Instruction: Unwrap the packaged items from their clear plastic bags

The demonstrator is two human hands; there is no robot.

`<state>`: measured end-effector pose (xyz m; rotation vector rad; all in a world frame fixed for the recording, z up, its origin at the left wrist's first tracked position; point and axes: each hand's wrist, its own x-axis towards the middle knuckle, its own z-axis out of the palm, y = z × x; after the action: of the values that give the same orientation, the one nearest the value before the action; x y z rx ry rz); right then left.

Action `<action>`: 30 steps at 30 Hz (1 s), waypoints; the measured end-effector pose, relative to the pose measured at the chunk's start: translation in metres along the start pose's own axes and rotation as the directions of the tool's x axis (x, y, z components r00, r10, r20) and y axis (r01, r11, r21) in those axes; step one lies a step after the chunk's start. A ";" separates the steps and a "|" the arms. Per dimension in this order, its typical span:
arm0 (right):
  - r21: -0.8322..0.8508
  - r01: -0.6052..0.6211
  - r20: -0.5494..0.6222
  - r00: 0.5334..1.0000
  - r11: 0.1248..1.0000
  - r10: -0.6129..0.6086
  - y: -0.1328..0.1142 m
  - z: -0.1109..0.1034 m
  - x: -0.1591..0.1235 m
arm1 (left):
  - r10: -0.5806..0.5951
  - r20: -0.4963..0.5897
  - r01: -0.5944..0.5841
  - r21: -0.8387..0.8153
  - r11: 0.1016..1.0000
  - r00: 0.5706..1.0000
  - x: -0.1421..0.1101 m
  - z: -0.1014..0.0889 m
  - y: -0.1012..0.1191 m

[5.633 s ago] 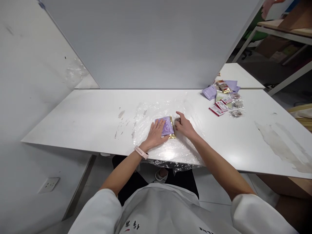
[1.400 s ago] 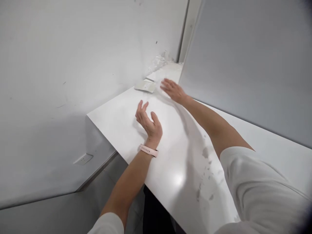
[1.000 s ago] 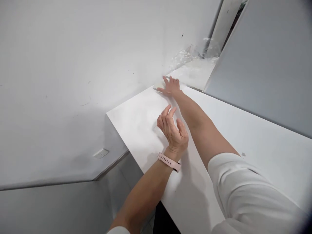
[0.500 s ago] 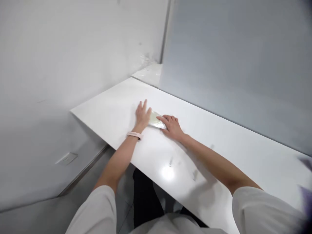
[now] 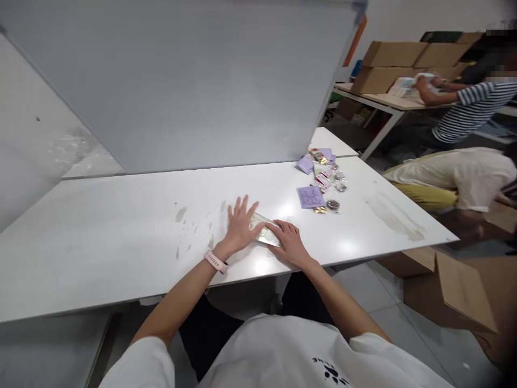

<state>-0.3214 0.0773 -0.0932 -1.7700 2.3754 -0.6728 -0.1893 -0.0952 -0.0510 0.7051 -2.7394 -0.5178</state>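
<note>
A flat, shiny packet (image 5: 264, 233) with pale green contents lies on the white table (image 5: 121, 231) between my hands. My left hand (image 5: 241, 223) is spread out at the packet's left end, its thumb touching the packet and its fingers stretched away from me. Over the right end curls my right hand (image 5: 290, 242), thumb and fingers gripping the packet. Part of the packet is hidden under the hands. A pale pink band (image 5: 216, 262) circles my left wrist.
To the right lie a purple packet (image 5: 311, 197) and several small wrapped items (image 5: 333, 205). A whiteboard (image 5: 194, 86) stands along the table's far edge. Cardboard boxes (image 5: 440, 291) are on the floor at right. A person in a striped shirt (image 5: 464, 116) sits beyond; another bends down nearer.
The view has swung right, bringing the packets, boxes and other people into sight. Both hands remain at the packet, with the right hand still on its right end.
</note>
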 end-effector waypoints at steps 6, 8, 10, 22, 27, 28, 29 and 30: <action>0.088 -0.325 -0.178 0.925 0.941 0.336 0.071 -0.041 -0.041 | 0.138 0.087 -0.134 -0.050 0.990 0.987 -0.002 0.040 0.098; 0.046 -0.493 -0.271 0.831 0.869 0.486 0.101 -0.045 -0.043 | 0.112 0.120 -0.100 -0.105 0.989 0.986 0.013 0.052 0.112; -0.004 -0.541 -0.279 0.808 0.841 0.519 0.130 -0.048 -0.035 | 0.077 0.232 -0.038 -0.166 0.985 0.970 0.040 0.065 0.124; -0.001 -0.677 -0.304 0.702 0.736 0.644 0.275 -0.085 0.053 | -0.047 0.249 0.079 -0.120 0.990 0.967 0.208 0.151 0.167; 0.059 -0.711 -0.349 0.643 0.700 0.682 0.309 -0.092 0.098 | -0.049 0.167 0.072 -0.135 0.988 0.985 0.262 0.173 0.177; 0.081 -0.718 -0.356 0.627 0.691 0.693 0.316 -0.095 0.107 | -0.036 0.159 0.057 -0.135 0.989 0.987 0.272 0.176 0.178; 0.104 -0.725 -0.364 0.609 0.681 0.704 0.323 -0.097 0.117 | -0.014 0.152 0.035 -0.138 0.990 0.988 0.281 0.180 0.178; 0.131 -0.732 -0.374 0.589 0.669 0.717 0.330 -0.099 0.127 | 0.014 0.145 0.007 -0.141 0.990 0.989 0.291 0.184 0.178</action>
<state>-0.6873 0.0618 -0.1158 -0.5052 3.0360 -0.8944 -0.5710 -0.0463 -0.0979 0.6513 -2.8011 -0.7833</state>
